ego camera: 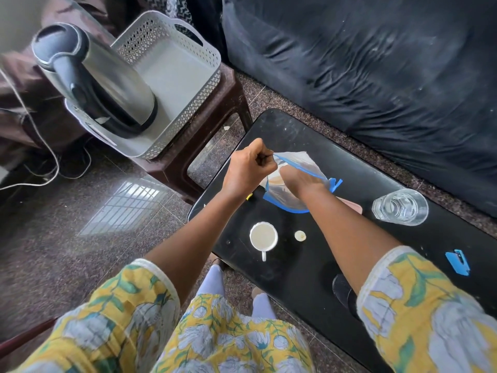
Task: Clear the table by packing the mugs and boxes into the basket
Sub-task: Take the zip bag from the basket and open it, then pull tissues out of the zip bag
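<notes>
A clear plastic bag (285, 196) with blue edges lies on the black table (317, 265). My left hand (248, 166) pinches its blue rim and holds it up. My right hand (298, 181) reaches inside the bag, its fingers hidden among pale contents. A white mug (263, 237) with milky liquid stands on the table nearer me, handle toward me. The white lattice basket (188, 103) sits on a dark stool at the upper left and holds a steel kettle (99, 82).
A clear drinking glass (400, 207) stands at the table's right, a small round biscuit (300, 236) beside the mug, a blue clip (458, 262) farther right. A dark sofa (376, 76) runs behind the table. White cords (51, 168) trail on the floor at left.
</notes>
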